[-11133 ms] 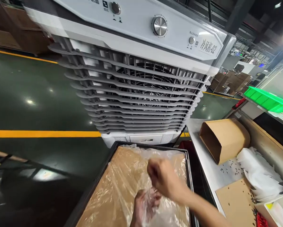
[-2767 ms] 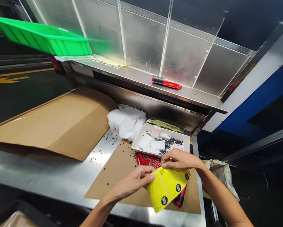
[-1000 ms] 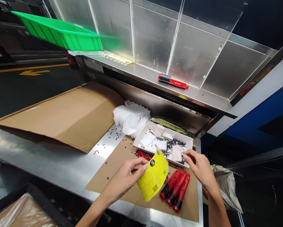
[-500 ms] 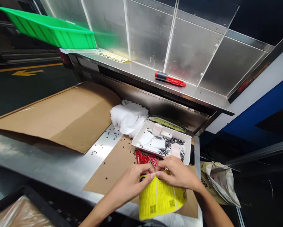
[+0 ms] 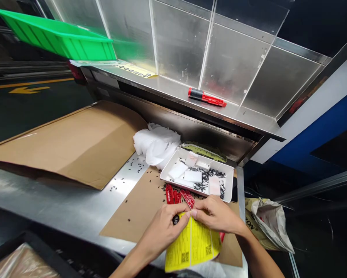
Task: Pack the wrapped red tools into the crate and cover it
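Both of my hands pinch the top edge of a yellow printed label sheet (image 5: pixel 190 247) that hangs down over the bench's front edge. My left hand (image 5: pixel 164 227) grips it at the left, by a black round mark. My right hand (image 5: pixel 216 214) grips it at the right. Just beyond my fingers lie small red plastic parts (image 5: pixel 179 195) on a brown cardboard sheet (image 5: pixel 138 208). A white tray (image 5: pixel 229 183) with white pads and small black bits stands behind them.
A big folded cardboard box (image 5: pixel 69 143) lies on the steel bench (image 5: pixel 60 204) at left. White foam sheets (image 5: pixel 156 143) pile at the back. On the upper shelf rest a red and black tool (image 5: pixel 206 97) and a green bin (image 5: pixel 54 36). A crumpled bag (image 5: pixel 268 224) hangs at right.
One second ago my left hand held the label alone while my right hand was at the tray. Now both hands hold its top edge, and the label covers the red tools.
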### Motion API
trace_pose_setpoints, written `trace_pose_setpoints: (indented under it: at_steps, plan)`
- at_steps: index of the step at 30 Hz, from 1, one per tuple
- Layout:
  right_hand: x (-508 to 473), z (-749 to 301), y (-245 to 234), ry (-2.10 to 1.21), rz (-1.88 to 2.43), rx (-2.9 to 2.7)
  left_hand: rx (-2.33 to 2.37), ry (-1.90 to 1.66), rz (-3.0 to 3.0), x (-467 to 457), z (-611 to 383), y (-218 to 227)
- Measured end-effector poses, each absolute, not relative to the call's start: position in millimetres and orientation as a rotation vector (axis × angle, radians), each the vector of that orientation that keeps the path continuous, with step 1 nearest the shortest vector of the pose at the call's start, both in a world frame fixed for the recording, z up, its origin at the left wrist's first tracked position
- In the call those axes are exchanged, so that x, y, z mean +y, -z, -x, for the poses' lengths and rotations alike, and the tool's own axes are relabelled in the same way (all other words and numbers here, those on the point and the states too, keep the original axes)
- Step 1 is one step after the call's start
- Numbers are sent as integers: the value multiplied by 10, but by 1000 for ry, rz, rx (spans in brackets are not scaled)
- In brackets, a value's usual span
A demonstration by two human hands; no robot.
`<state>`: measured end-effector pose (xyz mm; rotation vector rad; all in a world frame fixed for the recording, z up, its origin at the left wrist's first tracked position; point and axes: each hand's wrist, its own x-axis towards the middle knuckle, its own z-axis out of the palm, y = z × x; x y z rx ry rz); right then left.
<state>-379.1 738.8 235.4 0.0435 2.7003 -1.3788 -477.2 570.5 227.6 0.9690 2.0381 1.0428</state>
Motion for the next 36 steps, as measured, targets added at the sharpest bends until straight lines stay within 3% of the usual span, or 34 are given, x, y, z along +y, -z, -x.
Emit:
trace_pose_setpoints:
  at_steps: [30,36]
  plan:
    - [7139,3767,-1986,2096,-480,2722,1887,-1619,-643,5901,4556,-2164]
    - [7362,3749,-2065,2100,-316,2501,1869,-1542,-731,5863,4731,-2145]
